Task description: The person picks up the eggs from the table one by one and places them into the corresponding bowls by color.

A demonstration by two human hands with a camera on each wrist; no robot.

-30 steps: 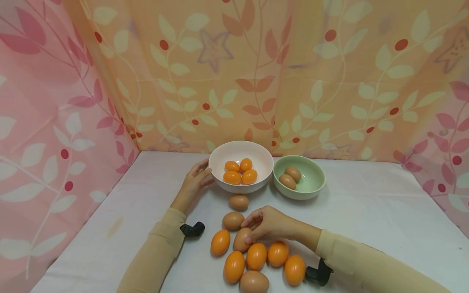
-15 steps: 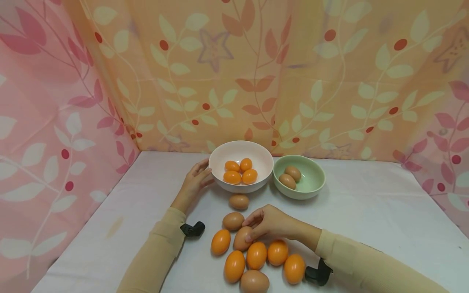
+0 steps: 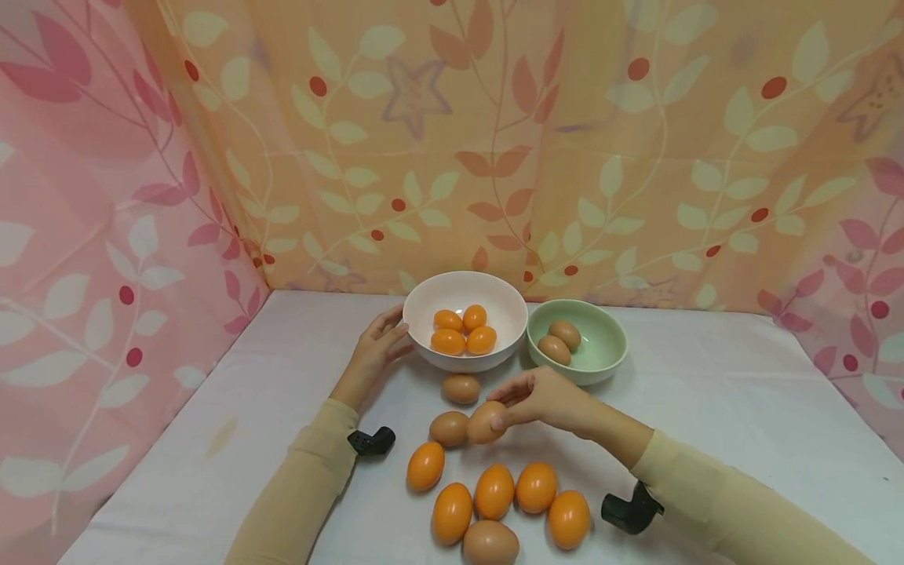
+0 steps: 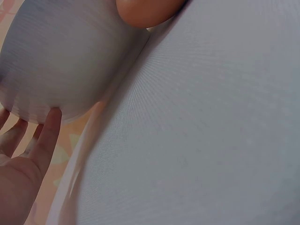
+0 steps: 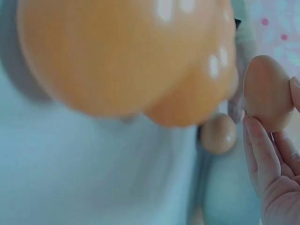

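Floral curtain (image 3: 494, 180) behind a white counter (image 3: 741, 439). Brown egg (image 3: 484, 424): in the right grip (image 3: 551, 402), pinched between thumb and fingers; probably light, stiff, slick, possibly fragile; best held round its waist. Green bowl (image 3: 599, 341): beyond that grip. White bowl (image 3: 464, 365): touched by the left grip (image 3: 374, 349), fingers extended.

The brown egg (image 3: 483, 424) you are holding is showing you a smooth shell with a dull, soft sheen. The orange eggs (image 3: 494, 492) are looking glossy and plastic-like (in the right wrist view they are throwing bright white highlights back at you). The white bowl (image 3: 462, 292) is appearing smooth and softly shiny, and the green bowl (image 3: 600, 342) is showing a similar sleek finish. Your sleeves (image 3: 300, 475) are looking like matt cloth, the wrist cameras (image 3: 372, 442) like dark plastic. The table (image 3: 741, 439) is presenting a matt white cloth surface; the curtain (image 3: 494, 125) is appearing as smooth printed cloth.
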